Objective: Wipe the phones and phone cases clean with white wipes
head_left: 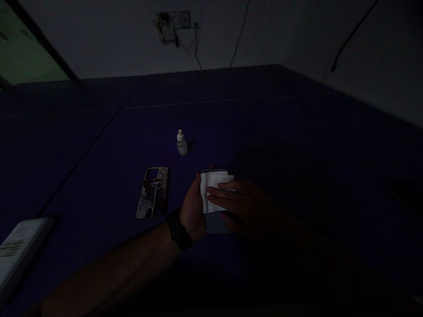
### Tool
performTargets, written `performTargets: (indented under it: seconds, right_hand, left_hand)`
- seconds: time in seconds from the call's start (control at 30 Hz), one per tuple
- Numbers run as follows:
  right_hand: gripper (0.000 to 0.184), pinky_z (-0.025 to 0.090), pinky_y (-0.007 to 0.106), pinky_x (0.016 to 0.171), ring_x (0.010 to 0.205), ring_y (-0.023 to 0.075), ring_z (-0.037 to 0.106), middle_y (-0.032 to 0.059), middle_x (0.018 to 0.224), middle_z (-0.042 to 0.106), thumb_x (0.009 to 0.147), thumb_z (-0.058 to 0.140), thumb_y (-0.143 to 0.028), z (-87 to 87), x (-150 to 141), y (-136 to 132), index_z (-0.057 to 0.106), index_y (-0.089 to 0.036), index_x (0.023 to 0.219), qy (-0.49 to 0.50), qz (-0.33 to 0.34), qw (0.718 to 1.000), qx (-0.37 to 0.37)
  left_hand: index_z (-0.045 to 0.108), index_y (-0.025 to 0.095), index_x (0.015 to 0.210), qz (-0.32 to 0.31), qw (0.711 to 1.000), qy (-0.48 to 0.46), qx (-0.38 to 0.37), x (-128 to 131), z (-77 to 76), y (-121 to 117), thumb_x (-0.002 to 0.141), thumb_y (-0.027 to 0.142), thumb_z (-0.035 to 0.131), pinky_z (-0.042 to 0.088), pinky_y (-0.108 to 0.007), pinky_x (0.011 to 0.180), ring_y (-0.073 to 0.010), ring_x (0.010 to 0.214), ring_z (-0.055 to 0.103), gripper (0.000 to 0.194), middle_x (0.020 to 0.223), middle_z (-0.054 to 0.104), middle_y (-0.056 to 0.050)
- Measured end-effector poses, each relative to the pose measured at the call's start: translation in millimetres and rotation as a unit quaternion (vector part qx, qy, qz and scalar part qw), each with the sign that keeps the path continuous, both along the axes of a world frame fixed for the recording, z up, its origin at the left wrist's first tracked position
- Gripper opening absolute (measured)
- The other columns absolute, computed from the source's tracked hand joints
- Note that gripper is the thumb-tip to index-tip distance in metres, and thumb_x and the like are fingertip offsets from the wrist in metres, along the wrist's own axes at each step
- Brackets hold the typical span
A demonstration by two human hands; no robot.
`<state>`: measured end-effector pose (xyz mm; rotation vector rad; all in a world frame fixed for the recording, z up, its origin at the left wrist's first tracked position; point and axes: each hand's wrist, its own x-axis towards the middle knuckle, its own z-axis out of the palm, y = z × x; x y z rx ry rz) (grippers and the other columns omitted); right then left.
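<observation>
Item: one flat, rectangular, grey-blue phone [216,223], lay in the left hand [193,209], above the dark blue-purple flat surface [211,119]. The left grip was closed about it, the thumb along its left edge and a fingertip showing past its top.

Item: one folded white cloth or tissue [214,180], covered the phone's upper and middle part; the lower end was bare. The right hand [236,200] rested on it, fingers nearly flat and slightly parted; whether that grip pinched the cloth could not be told.

Item: one black wristband [179,232], was worn on the left wrist.

Container: one small, clear dropper bottle with pale label, white collar and pale bulb [182,147], stood upright beyond the phone, to its left. Its fill was too dim to read.

Container: one dark, picture-printed phone case [152,193], lay flat left of the left hand, patterned back up, camera opening at top.

Container: one white, box-shaped pack with printed lines [18,246], was cut by the left border; its contents were hidden.
</observation>
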<state>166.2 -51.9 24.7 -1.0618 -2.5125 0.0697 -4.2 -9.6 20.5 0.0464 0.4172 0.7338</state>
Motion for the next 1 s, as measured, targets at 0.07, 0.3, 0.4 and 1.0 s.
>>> performTargets:
  seconds: [0.07, 0.3, 0.4, 1.0]
  right_hand:
    - [0.041, 0.046, 0.049, 0.104, 0.132, 0.0293, 0.054, 0.0081, 0.146, 0.063, 0.098, 0.053, -0.023, 0.1, 0.0, -0.2, 0.062, -0.016, 0.137, 0.004, 0.015, 1.0, 0.002]
    - [0.038, 0.038, 0.053, 0.106, 0.127, 0.0285, 0.057, 0.0048, 0.143, 0.066, 0.096, 0.054, -0.023, 0.1, -1.2, 0.9, 0.065, -0.02, 0.133, 0.019, -0.026, 0.999, 0.013]
    - [0.031, 0.037, 0.052, 0.104, 0.119, 0.0271, 0.063, 0.0027, 0.133, 0.072, 0.098, 0.052, -0.021, 1.5, 0.9, 1.7, 0.07, -0.02, 0.123, 0.033, -0.054, 0.997, 0.044]
    - [0.028, 0.038, 0.045, 0.105, 0.118, 0.0218, 0.066, -0.0002, 0.126, 0.076, 0.096, 0.056, -0.021, 0.5, -1.1, 0.0, 0.07, -0.021, 0.121, 0.059, 0.015, 0.998, 0.036]
  left_hand:
    - [0.065, 0.017, 0.121, -0.001, 1.0, 0.0, -0.002, -0.2, -1.4, 0.0, 0.103, 0.053, 0.045, 0.049, -0.022, 0.066, -0.0121, 0.068, 0.059, 0.045, 0.084, 0.062, -0.003]
    - [0.062, 0.015, 0.129, -0.001, 1.0, 0.003, -0.014, 0.8, -0.9, 0.0, 0.105, 0.056, 0.037, 0.05, -0.025, 0.068, -0.0137, 0.069, 0.061, 0.054, 0.089, 0.066, -0.006]
    - [0.061, 0.017, 0.133, -0.011, 0.999, 0.028, 0.014, 1.5, -1.6, -0.5, 0.104, 0.059, 0.033, 0.052, -0.031, 0.074, -0.0189, 0.078, 0.065, 0.058, 0.099, 0.068, -0.009]
    - [0.06, 0.02, 0.133, 0.002, 1.0, 0.018, 0.017, -2.1, -7.7, -0.6, 0.1, 0.06, 0.045, 0.048, -0.026, 0.066, -0.0131, 0.064, 0.058, 0.054, 0.089, 0.065, -0.005]
